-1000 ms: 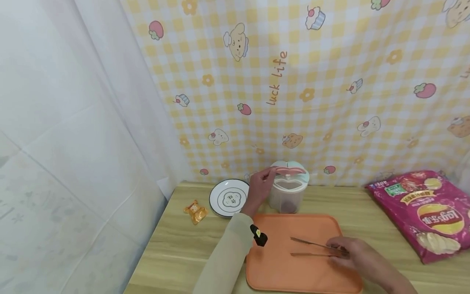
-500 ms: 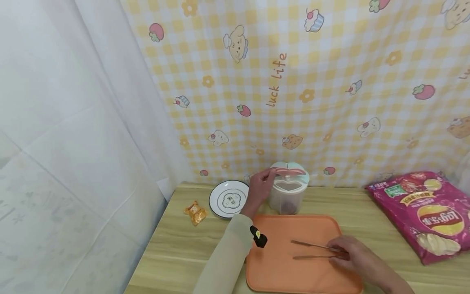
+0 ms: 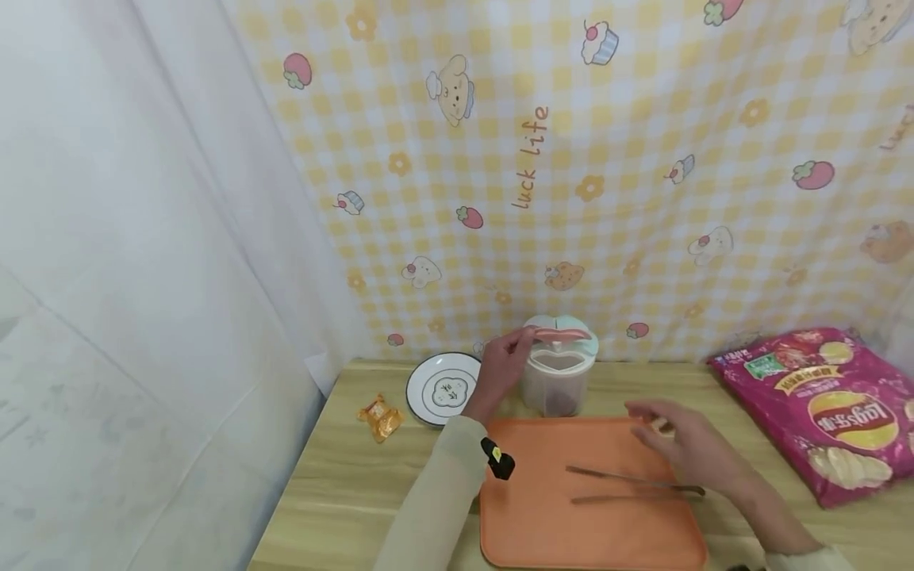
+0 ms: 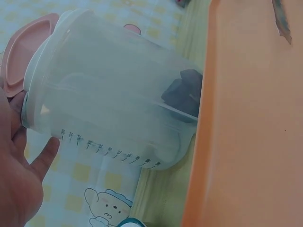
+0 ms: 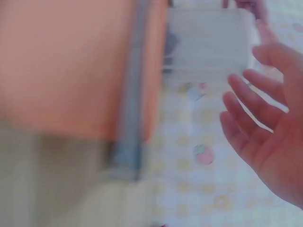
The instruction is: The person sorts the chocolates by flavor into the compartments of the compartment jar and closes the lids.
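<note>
My left hand (image 3: 502, 366) holds up the raised pink lid flap (image 3: 562, 335) of a clear storage container (image 3: 546, 392). In the left wrist view, a few dark pieces (image 4: 184, 94) sit low inside the container, and the pink flap (image 4: 29, 47) stands by my fingers. Metal tongs (image 3: 621, 477) lie spread on the orange tray (image 3: 528, 527). Above their handle end hovers my right hand (image 3: 693, 444), fingers apart and holding nothing. The right wrist view is blurred but shows the tongs (image 5: 132, 94) apart from my loosely spread fingers.
Left of the container is a white plate (image 3: 421, 394) with a dark rim. An orange-wrapped snack (image 3: 382, 419) lies farther left on the wooden table (image 3: 343, 492). A large magenta chip bag (image 3: 821, 412) rests at the right. A checked cloth (image 3: 593, 230) hangs behind.
My right hand has let go of the tongs and moved up and away, leaving them on the tray. The left hand stays at the lid flap.
</note>
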Motion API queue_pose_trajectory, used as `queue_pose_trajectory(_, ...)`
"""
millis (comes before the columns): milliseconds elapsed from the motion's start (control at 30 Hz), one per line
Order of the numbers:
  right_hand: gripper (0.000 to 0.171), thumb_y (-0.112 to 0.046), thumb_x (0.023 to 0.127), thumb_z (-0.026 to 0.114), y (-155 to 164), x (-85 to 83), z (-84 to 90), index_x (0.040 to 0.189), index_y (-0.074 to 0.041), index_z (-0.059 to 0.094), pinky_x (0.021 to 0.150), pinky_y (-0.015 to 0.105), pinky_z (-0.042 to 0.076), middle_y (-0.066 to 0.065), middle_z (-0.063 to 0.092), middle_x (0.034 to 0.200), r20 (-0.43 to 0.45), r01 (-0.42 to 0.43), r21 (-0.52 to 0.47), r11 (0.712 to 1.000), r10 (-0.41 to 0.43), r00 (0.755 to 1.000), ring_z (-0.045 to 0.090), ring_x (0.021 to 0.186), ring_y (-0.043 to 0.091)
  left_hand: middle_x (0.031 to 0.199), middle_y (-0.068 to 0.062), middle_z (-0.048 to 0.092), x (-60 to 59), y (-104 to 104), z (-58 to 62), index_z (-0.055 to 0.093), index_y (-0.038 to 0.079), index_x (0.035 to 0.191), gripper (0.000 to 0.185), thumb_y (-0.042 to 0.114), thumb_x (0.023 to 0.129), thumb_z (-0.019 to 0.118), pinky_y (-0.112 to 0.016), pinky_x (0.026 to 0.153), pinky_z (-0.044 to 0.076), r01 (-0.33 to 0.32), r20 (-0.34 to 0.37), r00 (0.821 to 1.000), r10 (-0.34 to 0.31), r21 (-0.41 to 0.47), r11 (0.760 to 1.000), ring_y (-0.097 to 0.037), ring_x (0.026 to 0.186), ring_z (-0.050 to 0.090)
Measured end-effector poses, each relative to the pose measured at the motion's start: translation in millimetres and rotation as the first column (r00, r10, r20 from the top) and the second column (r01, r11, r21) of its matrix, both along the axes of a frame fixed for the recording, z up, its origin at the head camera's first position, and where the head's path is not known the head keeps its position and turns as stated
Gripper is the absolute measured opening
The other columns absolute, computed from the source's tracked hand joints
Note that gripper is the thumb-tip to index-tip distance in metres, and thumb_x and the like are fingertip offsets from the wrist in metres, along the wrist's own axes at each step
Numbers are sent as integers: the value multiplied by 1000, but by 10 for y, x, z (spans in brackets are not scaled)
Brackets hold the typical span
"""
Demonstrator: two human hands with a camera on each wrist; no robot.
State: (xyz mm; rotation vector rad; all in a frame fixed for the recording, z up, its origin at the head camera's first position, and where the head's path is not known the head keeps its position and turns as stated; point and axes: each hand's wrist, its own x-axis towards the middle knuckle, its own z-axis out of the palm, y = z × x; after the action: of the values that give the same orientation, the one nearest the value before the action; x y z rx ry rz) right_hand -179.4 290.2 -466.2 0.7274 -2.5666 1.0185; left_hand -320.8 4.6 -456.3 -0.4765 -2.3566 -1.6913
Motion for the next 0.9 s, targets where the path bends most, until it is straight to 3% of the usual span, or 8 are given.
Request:
queue_pose_trajectory(67,20,-5,98,71,-73,-131,117,118,-2,72,72,31,58,2,74,105,-21,45,-28,999,-46,999,67,89,12,118,9,73,-7,-20,13,79,25,123,40,52,104,56,-35,96,53,6,11,1000,-6,0,1000,-9,111,66)
queue_pose_trajectory(167,15,-13,103,65,-179,-343,231,115,-6,72,76,28,57,-1,72,101,25,107,-74,992,-105,994,66,90,9,120,11,73,-20,-56,14,78,26,123,39,52,103,58,-35,98,52,17,34,999,-17,11,1000,-8,114,65)
queue_pose_trajectory(300,25,-22,108,59,-295,-574,318,121,-5,70,78,28,56,9,72,110,103,159,-191,969,-142,985,67,94,18,122,10,72,-52,-75,-14,78,24,124,40,52,103,58,-36,99,51,64,30,997,-64,24,998,-10,115,64)
queue_pose_trajectory(467,34,-25,109,55,-414,-771,383,127,1,67,77,25,56,19,65,125,130,176,-340,924,-139,982,66,105,32,126,10,70,-63,-70,-61,78,22,124,40,50,104,58,-36,100,50,124,15,992,-124,40,992,-10,118,62)
queue_pose_trajectory(567,36,-28,109,55,-478,-869,393,127,1,68,83,29,54,17,65,128,142,192,-348,917,-151,978,63,112,35,126,10,70,-52,-70,-72,78,20,123,37,46,104,59,-35,100,50,136,11,990,-137,45,990,-11,118,62)
queue_pose_trajectory(700,39,-33,109,54,-536,-947,397,124,-1,70,94,45,48,17,65,130,190,211,-329,920,-154,970,58,120,35,126,12,70,-32,-60,-55,79,22,122,35,45,104,60,-34,101,48,127,31,991,-129,40,991,-10,118,61)
queue_pose_trajectory(900,38,-36,109,54,-576,-952,374,121,-5,72,85,32,50,14,67,125,209,206,-307,929,-146,967,59,117,29,128,10,69,0,-68,-48,79,18,121,30,35,105,60,-34,114,37,156,41,986,-160,80,985,-8,137,48)
